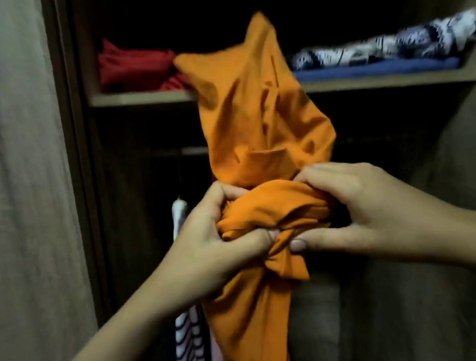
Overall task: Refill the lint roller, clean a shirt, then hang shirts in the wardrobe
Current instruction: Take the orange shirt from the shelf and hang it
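Head view, orange shirt (255, 112) bunched between left hand (223, 239), right hand (351, 211)

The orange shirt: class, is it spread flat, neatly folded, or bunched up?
Bunched up. The orange shirt is gathered into a wad between the left hand and right hand, with loose cloth above and below.

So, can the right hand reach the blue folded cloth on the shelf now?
Probably not at once. The right hand is gripping the bunched orange shirt together with the left hand. The blue folded cloth lies open on the shelf, under a patterned cloth.
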